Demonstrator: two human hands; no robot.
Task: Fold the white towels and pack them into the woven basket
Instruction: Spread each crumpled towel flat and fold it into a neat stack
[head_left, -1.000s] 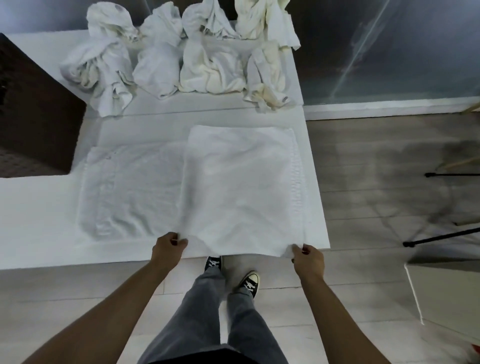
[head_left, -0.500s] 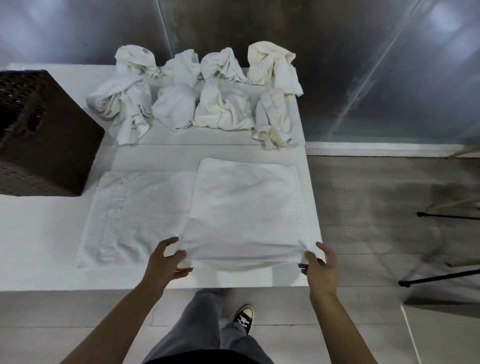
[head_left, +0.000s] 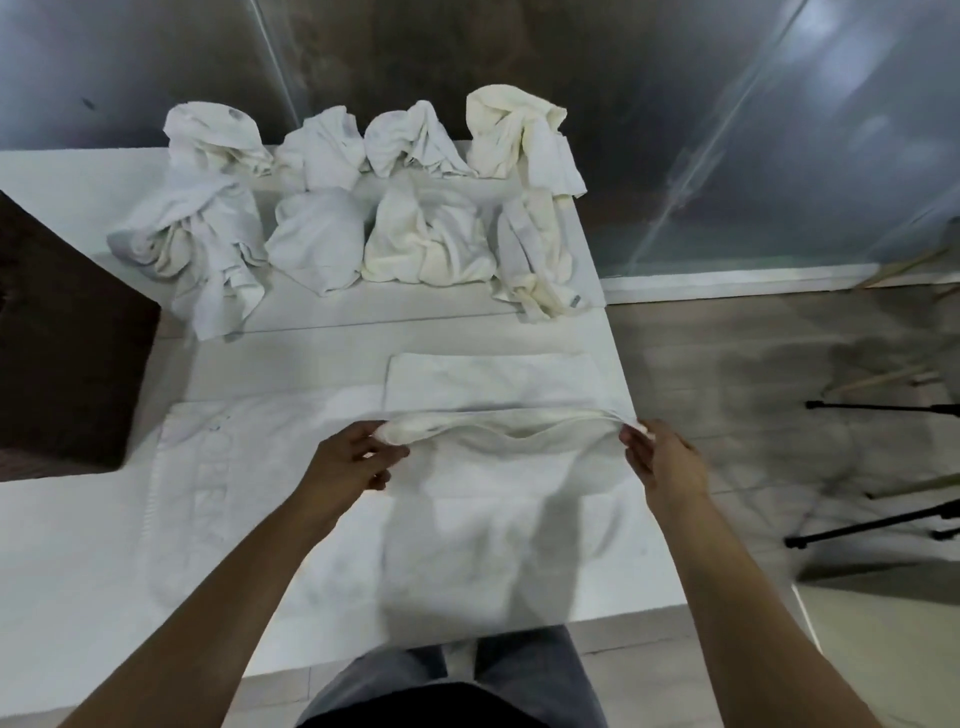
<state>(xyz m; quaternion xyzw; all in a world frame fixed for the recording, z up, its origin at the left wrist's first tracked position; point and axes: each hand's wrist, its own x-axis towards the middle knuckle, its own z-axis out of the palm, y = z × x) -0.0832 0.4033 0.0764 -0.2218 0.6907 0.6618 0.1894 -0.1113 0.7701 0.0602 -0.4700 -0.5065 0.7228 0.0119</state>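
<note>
A white towel (head_left: 498, 384) lies folded over on the white table (head_left: 72, 561). My left hand (head_left: 348, 457) pinches its near left corner and my right hand (head_left: 665, 462) pinches its near right corner. Both hold the near edge lifted above the table, halfway toward the far edge, so the cloth sags between them. The towel's single layer (head_left: 234, 467) spreads flat to the left. The dark woven basket (head_left: 57, 364) stands at the left edge of the view, partly cut off. Several crumpled white and cream towels (head_left: 363, 208) sit in two rows at the back.
The table's right edge (head_left: 623, 364) drops to a wood floor. Black tripod legs (head_left: 872, 525) lie on the floor at right. A glass wall (head_left: 727, 130) runs behind the table. My legs show below the table's near edge.
Both hands took hold of the towel's near corners and carried the near edge up and away from me, over the towel. The view shifted forward.
</note>
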